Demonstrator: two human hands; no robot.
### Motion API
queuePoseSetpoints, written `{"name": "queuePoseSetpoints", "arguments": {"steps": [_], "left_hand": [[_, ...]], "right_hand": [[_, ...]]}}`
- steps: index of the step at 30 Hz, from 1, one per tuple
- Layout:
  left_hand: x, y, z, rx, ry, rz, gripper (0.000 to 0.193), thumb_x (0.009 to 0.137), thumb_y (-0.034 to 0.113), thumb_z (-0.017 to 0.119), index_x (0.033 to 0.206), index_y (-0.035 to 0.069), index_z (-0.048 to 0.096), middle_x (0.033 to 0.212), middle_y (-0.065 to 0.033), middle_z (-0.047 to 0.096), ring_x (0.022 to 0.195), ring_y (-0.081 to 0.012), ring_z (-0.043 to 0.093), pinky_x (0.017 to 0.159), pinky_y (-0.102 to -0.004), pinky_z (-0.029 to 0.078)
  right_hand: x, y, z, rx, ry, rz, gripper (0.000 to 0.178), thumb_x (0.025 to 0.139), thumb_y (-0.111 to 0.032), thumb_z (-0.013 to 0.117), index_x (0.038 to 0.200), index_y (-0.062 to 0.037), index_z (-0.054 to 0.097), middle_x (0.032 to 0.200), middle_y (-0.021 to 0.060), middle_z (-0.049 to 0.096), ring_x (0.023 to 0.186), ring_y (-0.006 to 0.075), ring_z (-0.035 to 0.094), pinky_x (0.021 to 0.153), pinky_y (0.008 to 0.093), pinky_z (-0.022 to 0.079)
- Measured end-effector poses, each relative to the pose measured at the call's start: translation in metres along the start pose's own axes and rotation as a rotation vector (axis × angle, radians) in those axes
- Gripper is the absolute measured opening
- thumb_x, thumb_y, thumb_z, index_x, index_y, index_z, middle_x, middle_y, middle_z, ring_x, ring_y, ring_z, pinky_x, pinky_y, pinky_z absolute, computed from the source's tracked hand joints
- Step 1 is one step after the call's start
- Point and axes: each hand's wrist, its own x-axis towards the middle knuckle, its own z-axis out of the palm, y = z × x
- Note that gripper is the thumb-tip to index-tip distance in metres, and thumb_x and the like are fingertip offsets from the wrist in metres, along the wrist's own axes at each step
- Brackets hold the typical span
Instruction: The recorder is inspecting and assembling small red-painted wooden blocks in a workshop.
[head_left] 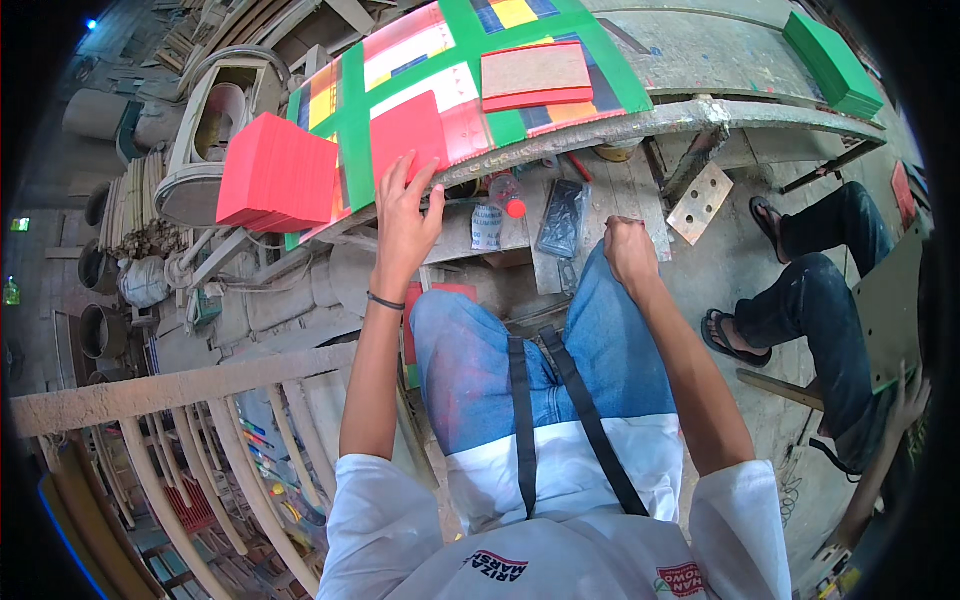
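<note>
My left hand (408, 222) reaches to the table's near edge, fingers apart, its fingertips touching the lower edge of a flat red rectangular piece (407, 132). That piece lies on a colourful printed sheet (355, 125) with green bands. Left of it stands a neat stack of red pieces (275, 175). To its right lies a red-edged block with a greyish-tan top (537, 72). My right hand (630, 255) rests on my knee with curled fingers; whatever may be inside them is hidden.
Green stacked pieces (832, 65) sit at the table's far right. Below the table are a red-capped bottle (508, 195) and a dark plastic-wrapped package (564, 220). A wooden railing (190, 385) runs at left. Another person's legs (800, 300) and a board (890, 310) are at right.
</note>
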Motion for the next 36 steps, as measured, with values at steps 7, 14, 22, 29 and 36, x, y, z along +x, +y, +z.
{"name": "queuePoseSetpoints", "arguments": {"steps": [7, 14, 22, 29, 36], "left_hand": [[0.010, 0.005, 0.009, 0.136, 0.042, 0.006, 0.037, 0.086, 0.016, 0.060, 0.120, 0.004, 0.060, 0.131, -0.0231, 0.048, 0.123, -0.0390, 0.042, 0.104, -0.0454, 0.033], [-0.019, 0.000, 0.002, -0.032, 0.338, -0.459, 0.025, 0.086, 0.018, 0.060, 0.102, -0.001, 0.060, 0.114, -0.0211, 0.057, 0.102, -0.0308, 0.056, 0.089, -0.0413, 0.045], [0.009, -0.022, -0.001, -1.215, 0.555, -1.119, 0.033, 0.088, 0.018, 0.061, 0.102, -0.002, 0.038, 0.081, -0.0215, 0.059, 0.066, -0.0309, 0.066, 0.053, -0.0386, 0.059], [0.006, -0.029, -0.012, -1.254, 0.556, -1.088, 0.034, 0.087, 0.019, 0.062, 0.103, -0.002, 0.042, 0.084, -0.0221, 0.060, 0.070, -0.0303, 0.066, 0.060, -0.0405, 0.059], [0.045, -0.033, -0.018, -1.577, 0.635, -1.211, 0.035, 0.079, 0.019, 0.070, 0.099, 0.002, 0.047, 0.086, -0.0101, 0.052, 0.079, -0.0212, 0.053, 0.079, -0.0432, 0.050]], "right_hand": [[0.000, 0.001, -0.001, -0.023, -0.009, 0.006, 0.016, 0.084, -0.009, 0.050, 0.088, 0.0012, 0.062, 0.093, 0.0222, 0.066, 0.084, 0.0398, 0.065, 0.075, 0.0480, 0.053], [0.000, -0.001, -0.001, -0.012, 0.018, -0.008, 0.016, 0.083, -0.008, 0.050, 0.086, 0.0014, 0.062, 0.092, 0.0230, 0.065, 0.084, 0.0404, 0.064, 0.075, 0.0479, 0.053], [-0.002, -0.001, -0.003, -0.001, 0.010, 0.011, 0.016, 0.082, -0.007, 0.050, 0.087, 0.0012, 0.063, 0.091, 0.0238, 0.065, 0.084, 0.0405, 0.065, 0.074, 0.0478, 0.053], [-0.004, -0.007, -0.004, -0.030, 0.010, 0.009, 0.016, 0.083, -0.008, 0.051, 0.087, 0.0014, 0.063, 0.090, 0.0235, 0.066, 0.083, 0.0397, 0.065, 0.074, 0.0476, 0.053], [-0.001, -0.001, -0.002, -0.034, 0.015, 0.001, 0.017, 0.083, -0.009, 0.050, 0.087, 0.0012, 0.064, 0.090, 0.0243, 0.066, 0.082, 0.0396, 0.066, 0.074, 0.0473, 0.054]]}}
